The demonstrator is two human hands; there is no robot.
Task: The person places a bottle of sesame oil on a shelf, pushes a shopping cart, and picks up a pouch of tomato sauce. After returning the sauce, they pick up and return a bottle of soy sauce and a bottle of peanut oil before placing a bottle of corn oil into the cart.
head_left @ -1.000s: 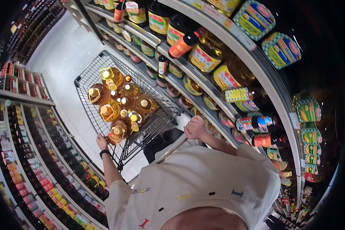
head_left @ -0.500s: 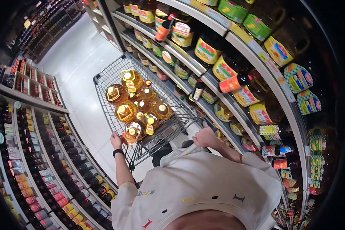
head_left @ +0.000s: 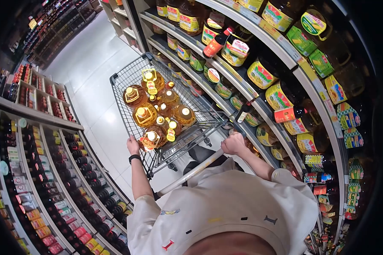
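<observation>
A wire shopping cart (head_left: pixel 186 94) stands in front of me, loaded with several large bottles of golden cooking oil (head_left: pixel 145 114) and some smaller bottles among them. My left hand (head_left: pixel 133 145) is closed on the cart's left side rim, beside the nearest oil bottle (head_left: pixel 152 138). On the right, my right hand (head_left: pixel 233 143) is wrapped around the end of the cart's pale handle bar (head_left: pixel 195 171). The bar crosses in front of my torso, and its left end lies near my left forearm.
Shelves of oil jugs (head_left: pixel 261 75) run close along the right, with dark red-labelled bottles (head_left: pixel 215 43) jutting from the shelf fronts. To the left stand racks of dark bottles and jars (head_left: pixel 42 187). A pale tiled floor aisle (head_left: pixel 89 63) stretches ahead.
The cart has shifted slightly right and its handle bar has come into view below. The right shelves have moved rightward in view. Both hands stay on the cart.
</observation>
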